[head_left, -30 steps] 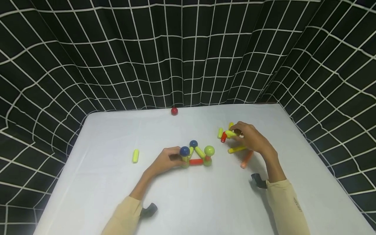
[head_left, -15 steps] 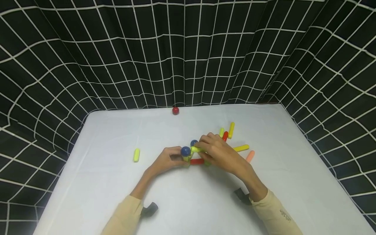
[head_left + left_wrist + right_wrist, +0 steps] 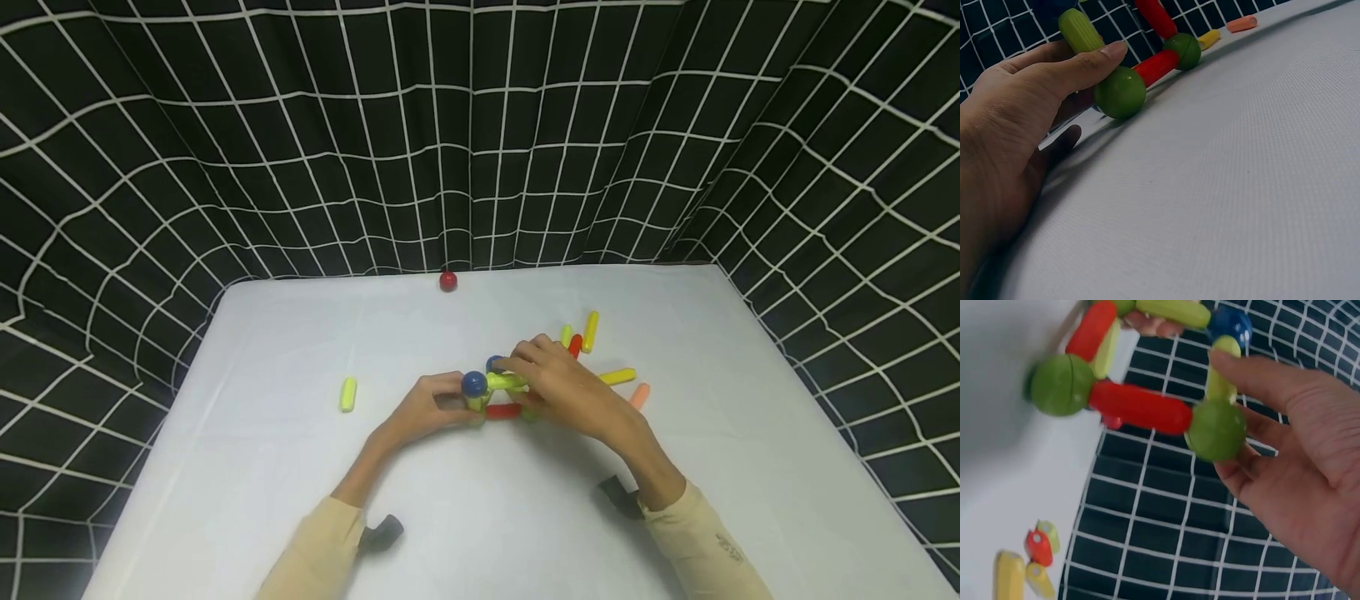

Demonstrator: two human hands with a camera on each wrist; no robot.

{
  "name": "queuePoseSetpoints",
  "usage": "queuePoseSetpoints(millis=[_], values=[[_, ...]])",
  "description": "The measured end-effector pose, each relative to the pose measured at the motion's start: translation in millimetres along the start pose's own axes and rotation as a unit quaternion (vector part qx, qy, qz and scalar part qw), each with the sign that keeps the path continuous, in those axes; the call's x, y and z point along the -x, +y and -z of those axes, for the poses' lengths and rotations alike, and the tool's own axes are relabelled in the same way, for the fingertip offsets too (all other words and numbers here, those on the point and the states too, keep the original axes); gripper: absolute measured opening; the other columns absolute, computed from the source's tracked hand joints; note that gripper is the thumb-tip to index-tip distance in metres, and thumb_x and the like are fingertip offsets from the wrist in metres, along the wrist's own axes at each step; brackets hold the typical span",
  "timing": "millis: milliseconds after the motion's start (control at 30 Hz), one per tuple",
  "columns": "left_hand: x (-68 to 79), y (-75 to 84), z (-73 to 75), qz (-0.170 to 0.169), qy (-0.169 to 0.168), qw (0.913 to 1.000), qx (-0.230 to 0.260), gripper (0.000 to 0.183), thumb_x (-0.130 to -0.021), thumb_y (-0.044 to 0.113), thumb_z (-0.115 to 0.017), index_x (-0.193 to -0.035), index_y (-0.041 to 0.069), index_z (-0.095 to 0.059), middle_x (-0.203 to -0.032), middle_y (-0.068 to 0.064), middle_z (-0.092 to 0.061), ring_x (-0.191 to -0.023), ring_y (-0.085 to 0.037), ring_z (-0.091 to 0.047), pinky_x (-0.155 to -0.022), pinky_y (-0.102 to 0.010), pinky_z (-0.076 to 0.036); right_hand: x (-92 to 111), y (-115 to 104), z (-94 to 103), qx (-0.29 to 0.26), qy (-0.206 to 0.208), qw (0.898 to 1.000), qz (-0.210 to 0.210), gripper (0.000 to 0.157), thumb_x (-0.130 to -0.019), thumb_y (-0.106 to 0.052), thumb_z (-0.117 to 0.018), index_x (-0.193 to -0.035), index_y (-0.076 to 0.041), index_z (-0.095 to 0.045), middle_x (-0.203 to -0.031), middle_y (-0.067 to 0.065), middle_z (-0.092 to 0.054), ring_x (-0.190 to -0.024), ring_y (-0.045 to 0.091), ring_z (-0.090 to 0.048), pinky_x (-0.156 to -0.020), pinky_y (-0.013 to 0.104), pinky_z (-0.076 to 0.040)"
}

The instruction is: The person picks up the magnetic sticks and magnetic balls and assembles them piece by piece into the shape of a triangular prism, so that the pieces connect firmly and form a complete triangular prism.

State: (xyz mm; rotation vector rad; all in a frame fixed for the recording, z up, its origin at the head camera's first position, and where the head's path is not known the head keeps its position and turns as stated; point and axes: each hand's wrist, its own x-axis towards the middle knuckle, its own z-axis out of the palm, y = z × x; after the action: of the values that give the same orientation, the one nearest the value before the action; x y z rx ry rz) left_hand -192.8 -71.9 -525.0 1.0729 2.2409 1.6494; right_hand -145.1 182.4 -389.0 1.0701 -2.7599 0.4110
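A frame of coloured balls and building rods stands mid-table. My left hand [image 3: 427, 412] grips its upright yellow-green rod [image 3: 1079, 31], between a green ball [image 3: 1120, 92] below and a blue ball [image 3: 474, 383] above. Reaching in from the right, my right hand [image 3: 566, 392] pinches a yellow-green top rod [image 3: 1219, 384]. That rod spans from the blue ball to an upper green ball [image 3: 1216, 430], which sits on an upright red rod [image 3: 1141, 408]. Another green ball [image 3: 1063, 384] is at this rod's foot. In the head view my right hand hides the upper green ball.
Loose rods lie right of the frame: a yellow rod [image 3: 617, 377], an orange rod [image 3: 640, 396], a red rod [image 3: 575, 345] and others. One yellow-green rod [image 3: 348, 394] is at the left. A red ball [image 3: 447, 282] sits near the table's back edge, before a dark grid curtain [image 3: 420, 150].
My right hand has carried a yellow-green rod leftward from the loose pile to the frame's top, where it meets the blue ball. My left hand has stayed on the upright.
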Motion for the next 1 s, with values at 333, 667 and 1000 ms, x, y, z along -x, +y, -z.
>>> queuePoseSetpoints(millis=[333,667,1000], values=[[-3.2,-1.9,-2.3,-0.019,0.006,0.9998,-0.007,0.029,-0.086,0.019,-0.086,-0.112,0.018,-0.076,-0.110,0.000,-0.076,-0.110,-0.011,-0.069,-0.107,-0.032,-0.054,28.5,51.1,40.5,-0.050,-0.037,0.992,-0.113,0.048,-0.097,-0.020,-0.075,-0.141,-0.010,-0.061,-0.126,0.009,-0.066,-0.116,0.028,-0.060,-0.101,0.051,-0.053],[0.3,-1.1,-0.5,-0.009,0.017,0.9992,-0.036,0.029,-0.083,0.017,-0.089,-0.108,0.021,-0.075,-0.106,0.004,-0.074,-0.102,-0.009,-0.068,-0.098,-0.028,-0.058,62.2,114.2,17.5,-0.038,-0.198,0.948,-0.247,0.033,-0.093,-0.002,-0.073,-0.126,-0.007,-0.070,-0.118,0.013,-0.069,-0.104,0.028,-0.062,-0.092,0.052,-0.056],[-1.3,-2.2,-1.0,-0.022,0.015,0.9987,-0.043,0.030,-0.084,0.021,-0.088,-0.111,0.021,-0.074,-0.108,0.004,-0.075,-0.102,-0.009,-0.069,-0.095,-0.029,-0.059,68.6,106.4,4.7,-0.070,-0.192,0.948,-0.244,0.028,-0.092,-0.002,-0.075,-0.119,-0.003,-0.072,-0.104,0.005,-0.071,-0.091,0.018,-0.062,-0.087,0.041,-0.059]])
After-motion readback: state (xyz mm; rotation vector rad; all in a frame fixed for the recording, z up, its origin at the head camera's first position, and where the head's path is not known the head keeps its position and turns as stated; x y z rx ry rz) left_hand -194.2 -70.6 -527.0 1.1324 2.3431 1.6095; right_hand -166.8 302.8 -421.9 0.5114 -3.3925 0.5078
